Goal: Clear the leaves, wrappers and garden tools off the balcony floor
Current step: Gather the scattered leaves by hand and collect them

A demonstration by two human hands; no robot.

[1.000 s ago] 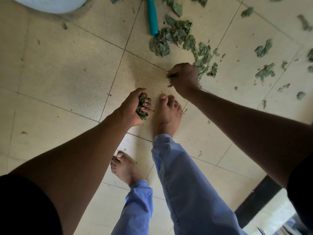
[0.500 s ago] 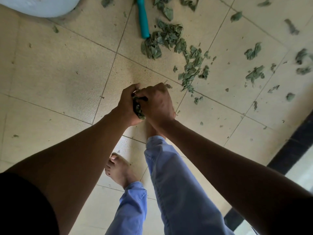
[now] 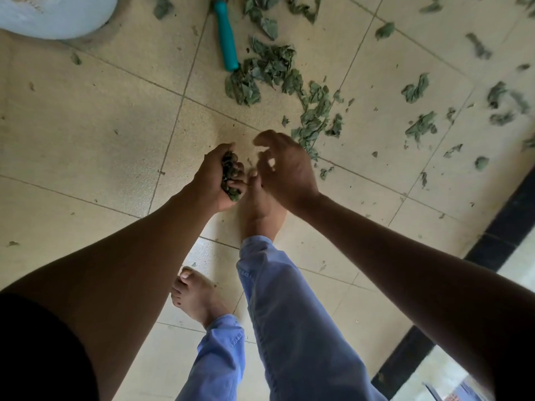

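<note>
My left hand (image 3: pixel 214 178) is closed around a bunch of green leaves (image 3: pixel 230 176), held just above the tiled floor. Beside it on the right, my right hand (image 3: pixel 285 166) hovers with its fingers spread and curled and nothing in them. A pile of dry green leaves (image 3: pixel 275 73) lies ahead of my hands, trailing down to my right hand. More loose leaves (image 3: pixel 421 127) are scattered across the tiles to the right. A garden tool with a teal handle (image 3: pixel 227 39) lies at the top, its end touching the pile.
My bare feet (image 3: pixel 254 209) and blue trouser legs (image 3: pixel 292 322) stand directly under my hands. A pale blue round container (image 3: pixel 55 15) sits at the top left. A black strip (image 3: pixel 498 227) borders the floor on the right. The beige tiles (image 3: pixel 86 125) at left carry only small crumbs.
My right hand pressed picked-up leaves into my left hand, then let go and moved away to the right with fingers apart. The view shifted slightly.
</note>
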